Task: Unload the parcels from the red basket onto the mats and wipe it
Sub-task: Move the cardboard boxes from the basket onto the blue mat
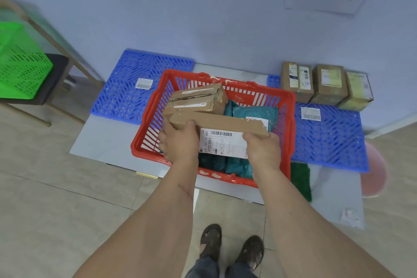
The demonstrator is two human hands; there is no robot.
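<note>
Gripping a long flat carton (216,123) over the red basket (291,119) — left hand (179,142) and right hand (262,150) curled round its ends. Best kept level — carried clear of the rim, then set flat on the right mat (331,140).

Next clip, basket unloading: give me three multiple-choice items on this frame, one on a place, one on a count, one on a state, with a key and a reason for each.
1. Where do the unloaded cardboard boxes stand?
A. on the left blue mat
B. at the back of the right blue mat, by the wall
C. in the green basket

2. How many cardboard boxes stand in that row?
A. one
B. three
C. five

3. How is the long flat box held?
A. by both hands, one at each end
B. by the right hand alone
C. by no hand

Key: 1 B, the row stands by the wall at the right mat's back. 2 B, three show side by side. 3 A, the left hand and right hand each have a grip on an end, above the red basket.
</note>
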